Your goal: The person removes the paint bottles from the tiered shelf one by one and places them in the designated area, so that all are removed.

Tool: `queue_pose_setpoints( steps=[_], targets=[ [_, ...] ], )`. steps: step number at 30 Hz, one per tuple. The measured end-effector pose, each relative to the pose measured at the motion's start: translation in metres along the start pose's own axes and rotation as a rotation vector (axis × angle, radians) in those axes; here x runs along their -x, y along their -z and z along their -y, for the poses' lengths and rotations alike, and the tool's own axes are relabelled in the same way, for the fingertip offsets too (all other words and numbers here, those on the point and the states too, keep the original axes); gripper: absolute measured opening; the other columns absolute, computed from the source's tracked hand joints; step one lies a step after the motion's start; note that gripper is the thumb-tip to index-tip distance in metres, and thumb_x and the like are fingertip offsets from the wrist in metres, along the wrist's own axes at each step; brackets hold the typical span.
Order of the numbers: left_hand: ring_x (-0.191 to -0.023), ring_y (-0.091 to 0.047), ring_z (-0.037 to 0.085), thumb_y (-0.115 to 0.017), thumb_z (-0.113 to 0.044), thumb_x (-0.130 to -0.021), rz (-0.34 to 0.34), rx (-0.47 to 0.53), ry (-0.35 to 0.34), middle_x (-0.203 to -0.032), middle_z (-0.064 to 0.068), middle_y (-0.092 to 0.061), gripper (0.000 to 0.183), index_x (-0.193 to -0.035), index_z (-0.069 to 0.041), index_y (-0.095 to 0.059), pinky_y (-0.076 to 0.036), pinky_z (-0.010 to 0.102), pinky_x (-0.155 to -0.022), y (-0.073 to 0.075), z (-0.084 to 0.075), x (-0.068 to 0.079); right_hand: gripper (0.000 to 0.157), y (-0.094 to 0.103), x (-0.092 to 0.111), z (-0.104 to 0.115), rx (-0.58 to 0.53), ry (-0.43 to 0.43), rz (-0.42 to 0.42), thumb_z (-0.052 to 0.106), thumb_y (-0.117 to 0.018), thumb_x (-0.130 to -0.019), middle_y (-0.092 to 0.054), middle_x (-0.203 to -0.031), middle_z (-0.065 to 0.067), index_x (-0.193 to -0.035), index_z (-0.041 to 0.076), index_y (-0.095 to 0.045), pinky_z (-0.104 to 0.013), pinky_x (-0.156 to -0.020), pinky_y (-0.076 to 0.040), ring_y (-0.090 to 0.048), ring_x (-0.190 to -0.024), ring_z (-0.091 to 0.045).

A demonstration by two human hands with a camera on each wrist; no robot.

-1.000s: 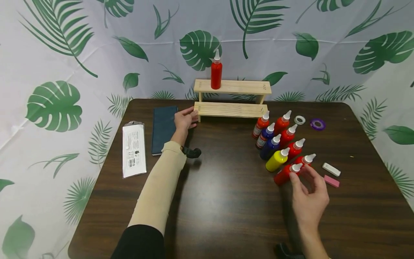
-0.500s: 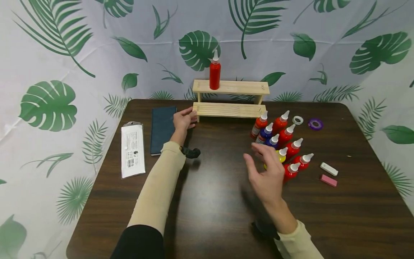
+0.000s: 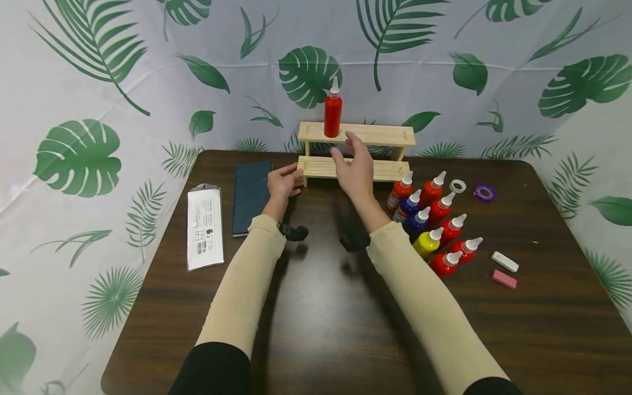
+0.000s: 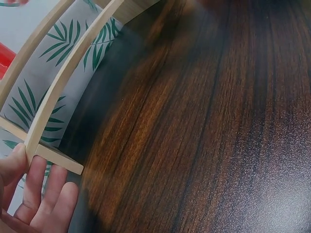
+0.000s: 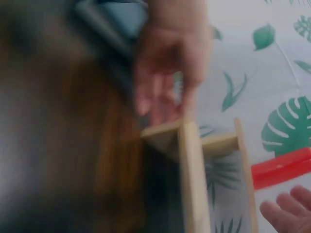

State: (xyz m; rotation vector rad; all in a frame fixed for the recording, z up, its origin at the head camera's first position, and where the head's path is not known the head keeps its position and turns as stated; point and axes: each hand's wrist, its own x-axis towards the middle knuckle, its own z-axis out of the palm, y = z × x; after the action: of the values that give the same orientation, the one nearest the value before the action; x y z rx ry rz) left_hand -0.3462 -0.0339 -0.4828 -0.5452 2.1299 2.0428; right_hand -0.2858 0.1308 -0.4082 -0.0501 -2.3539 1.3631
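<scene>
A two-tier wooden display stand [image 3: 355, 167] stands at the back of the table. My left hand [image 3: 282, 184] pinches the left end of its lower board, thumb on top and fingers beneath, as the left wrist view shows at the board's end [image 4: 33, 145]. Upright on the upper tier, left of its middle, is a red squeeze bottle [image 3: 333, 116] with a white nozzle. My right hand [image 3: 356, 167] reaches in front of the stand, fingers apart and holding nothing. Its fingertips [image 5: 284, 208] are just short of the red bottle [image 5: 282, 167] in the right wrist view.
Several bottles, red, blue and a yellow one [image 3: 427, 242], cluster right of the stand. Beyond them lie white tape [image 3: 457, 186], purple tape [image 3: 485, 192], a white eraser [image 3: 505, 261] and a pink eraser [image 3: 504, 278]. A dark notebook [image 3: 250, 197] and a white package [image 3: 205, 229] lie left.
My right hand has left the red bottle at the near end of the cluster and moved left and away to the stand. The left hand stays on the lower board.
</scene>
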Motion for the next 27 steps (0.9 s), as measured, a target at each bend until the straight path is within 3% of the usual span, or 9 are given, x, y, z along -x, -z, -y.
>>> queue_pose_setpoints(
  steps=[7, 11, 15, 21, 27],
  targets=[
    [-0.081, -0.071, 0.017, -0.074, -0.024, -0.085, 0.013, 0.007, 0.004, -0.096, 0.005, -0.073, 0.03, -0.116, -0.024, -0.072, -0.058, 0.03, -0.06, -0.001, 0.005, -0.002, 0.062, -0.015, -0.055, 0.013, 0.132, -0.102, 0.072, 0.032, -0.054, -0.098, -0.039, -0.149, -0.006, -0.151, 0.014, -0.029, -0.037, -0.11, -0.034, -0.039, -0.134, -0.022],
    [-0.079, -0.071, 0.016, -0.074, -0.025, -0.085, 0.007, 0.007, 0.006, -0.095, 0.005, -0.073, 0.03, -0.116, -0.024, -0.072, -0.058, 0.03, -0.061, 0.0, 0.004, -0.003, 0.068, -0.012, -0.08, 0.023, 0.146, -0.146, 0.121, 0.035, -0.051, -0.099, -0.026, -0.157, -0.002, -0.154, 0.017, -0.017, -0.033, -0.116, -0.022, -0.025, -0.143, -0.017],
    [-0.079, -0.071, 0.016, -0.074, -0.025, -0.085, -0.003, 0.017, -0.012, -0.095, 0.006, -0.073, 0.03, -0.115, -0.024, -0.072, -0.059, 0.031, -0.063, 0.002, 0.002, -0.003, 0.072, -0.007, -0.099, 0.036, 0.112, -0.187, 0.213, 0.037, -0.051, -0.098, -0.018, -0.159, 0.001, -0.155, 0.021, -0.01, -0.033, -0.117, -0.02, -0.017, -0.145, -0.013],
    [-0.081, -0.072, 0.017, -0.074, -0.025, -0.085, 0.014, 0.008, -0.001, -0.095, 0.005, -0.073, 0.031, -0.116, -0.023, -0.072, -0.059, 0.033, -0.067, 0.003, 0.001, -0.001, 0.061, -0.001, -0.107, 0.044, 0.085, -0.262, 0.322, 0.033, -0.053, -0.098, -0.028, -0.155, 0.0, -0.151, 0.022, -0.026, -0.039, -0.111, -0.034, -0.029, -0.141, -0.018],
    [-0.081, -0.071, 0.017, -0.074, -0.026, -0.085, 0.015, 0.017, -0.016, -0.097, 0.005, -0.073, 0.031, -0.116, -0.023, -0.071, -0.059, 0.033, -0.067, 0.004, 0.0, -0.001, 0.048, -0.007, -0.104, 0.037, 0.074, -0.194, 0.232, 0.023, -0.057, -0.097, -0.044, -0.143, -0.003, -0.141, 0.018, -0.039, -0.032, -0.106, -0.04, -0.044, -0.129, -0.018]
  ],
)
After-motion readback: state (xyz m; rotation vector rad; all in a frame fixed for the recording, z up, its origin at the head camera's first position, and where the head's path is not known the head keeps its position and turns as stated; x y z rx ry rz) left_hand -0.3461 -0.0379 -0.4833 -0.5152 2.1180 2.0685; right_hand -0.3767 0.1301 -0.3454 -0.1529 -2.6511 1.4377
